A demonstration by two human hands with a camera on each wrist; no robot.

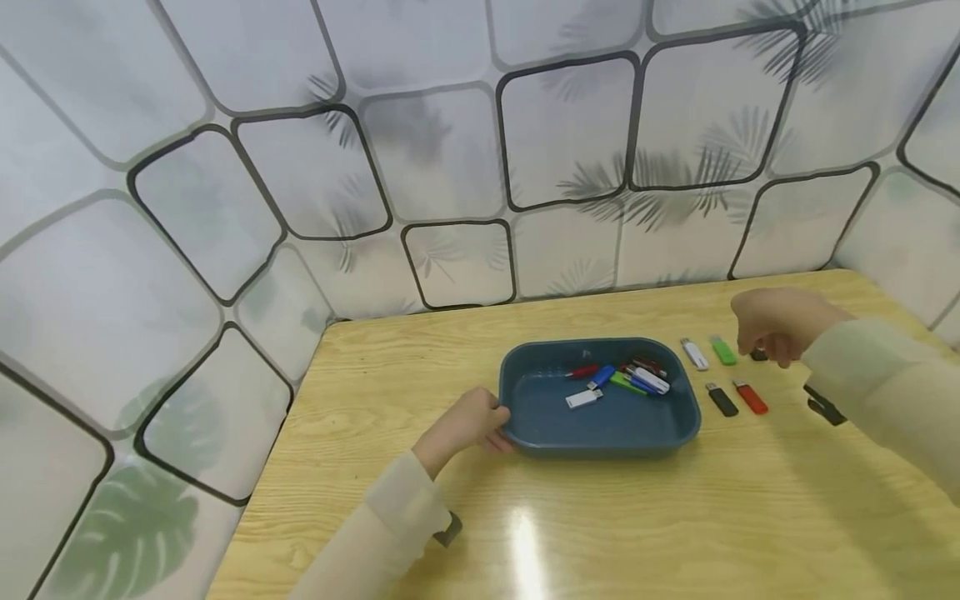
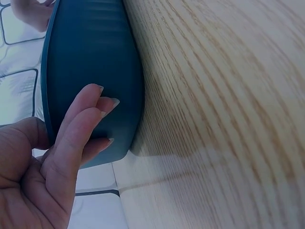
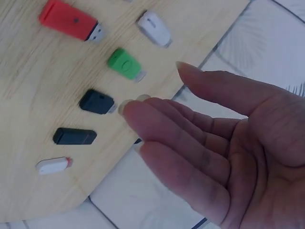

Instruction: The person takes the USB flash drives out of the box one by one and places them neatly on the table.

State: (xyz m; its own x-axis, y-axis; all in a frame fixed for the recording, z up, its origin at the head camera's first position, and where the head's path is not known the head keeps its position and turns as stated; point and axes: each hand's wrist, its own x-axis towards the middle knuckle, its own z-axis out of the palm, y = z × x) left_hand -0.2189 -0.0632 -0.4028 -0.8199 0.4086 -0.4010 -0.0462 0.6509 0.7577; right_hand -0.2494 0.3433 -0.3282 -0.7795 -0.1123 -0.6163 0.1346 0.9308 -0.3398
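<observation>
A dark blue plastic basin (image 1: 540, 417) stands on the table, with several USB flash drives (image 1: 583, 399) in it. My left hand (image 1: 468, 421) grips its left end; in the left wrist view the thumb hooks over the rim and the fingers lie against the outer wall. To the right of the basin, my right hand (image 1: 783, 323) hovers over more flash drives, thumb apart from the fingers and nothing between them. Near its fingertips in the right wrist view lie a black flash drive (image 3: 97, 101), a green one (image 3: 125, 64), a white one (image 3: 155, 29) and a red one (image 3: 69, 20).
Another black flash drive (image 3: 75, 136) and a white one with a red end (image 3: 53, 165) lie further along the wooden table (image 1: 375, 383). A patterned padded wall (image 1: 450, 183) borders the table's back and sides.
</observation>
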